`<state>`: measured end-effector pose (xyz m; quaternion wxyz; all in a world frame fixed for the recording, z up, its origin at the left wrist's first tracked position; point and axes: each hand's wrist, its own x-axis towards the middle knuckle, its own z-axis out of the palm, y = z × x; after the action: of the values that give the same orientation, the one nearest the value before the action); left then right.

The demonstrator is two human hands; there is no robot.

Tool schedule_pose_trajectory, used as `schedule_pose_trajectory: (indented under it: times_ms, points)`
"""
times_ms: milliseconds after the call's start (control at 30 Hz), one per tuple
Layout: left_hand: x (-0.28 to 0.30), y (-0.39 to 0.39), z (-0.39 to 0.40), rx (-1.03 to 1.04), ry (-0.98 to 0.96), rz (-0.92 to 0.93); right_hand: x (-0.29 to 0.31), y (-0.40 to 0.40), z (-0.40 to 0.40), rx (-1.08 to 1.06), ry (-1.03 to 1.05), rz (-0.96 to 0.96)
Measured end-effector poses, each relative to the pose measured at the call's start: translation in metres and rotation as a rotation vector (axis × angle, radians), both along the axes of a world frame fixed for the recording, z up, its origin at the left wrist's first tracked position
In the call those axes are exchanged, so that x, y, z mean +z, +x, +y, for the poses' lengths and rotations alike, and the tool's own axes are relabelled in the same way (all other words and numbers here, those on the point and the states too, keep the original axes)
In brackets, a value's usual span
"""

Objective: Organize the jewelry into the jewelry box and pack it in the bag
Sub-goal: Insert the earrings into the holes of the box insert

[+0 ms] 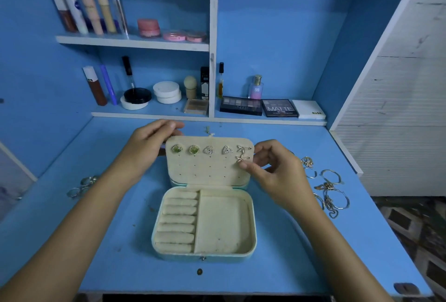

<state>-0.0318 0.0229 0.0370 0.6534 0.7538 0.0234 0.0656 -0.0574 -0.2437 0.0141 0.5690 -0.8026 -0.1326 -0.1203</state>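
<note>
**Last starfish earring going into the lid**

Nearest to the camera, low in the frame, lies the open tray of the jewelry box (205,224) on the blue counter (289,253), with ring rolls on its left and an empty compartment on its right. Its long axis runs left to right, and the lid stands behind the tray, facing the camera. The left hand (147,147) holds the lid's upper left corner, its grip curled around the edge. The right hand (270,168) pinches the lower starfish earring (242,158) at the lid's right side. I think the risk is that the earring slips from the pinch or the lid tips back if the left hand loosens. Bracelets (330,188) wait at the right, rings (83,185) at the left. No bag is visible.
</note>
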Motion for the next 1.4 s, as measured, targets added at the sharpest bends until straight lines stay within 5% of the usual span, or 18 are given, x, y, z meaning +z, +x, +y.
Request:
schedule_pose_trajectory:
  times_ms: [233,533,1000,1200,1400]
  points:
    - [-0.033,-0.011,-0.005,0.184,-0.005,-0.005,-0.002,0.017,0.006,-0.045,-0.035,0.161]
    - [-0.057,-0.024,0.001,0.190,0.371,-0.141,-0.005,0.021,0.005,-0.038,-0.129,0.293]
    - [-0.062,-0.022,-0.004,0.238,0.454,-0.125,-0.003,0.027,0.003,-0.035,-0.238,0.358]
    - [-0.063,-0.022,-0.004,0.227,0.467,-0.134,0.002,0.039,0.000,-0.092,-0.381,0.313]
    - [-0.065,-0.022,-0.004,0.219,0.464,-0.157,0.013,0.060,0.019,-0.179,-0.497,0.034]
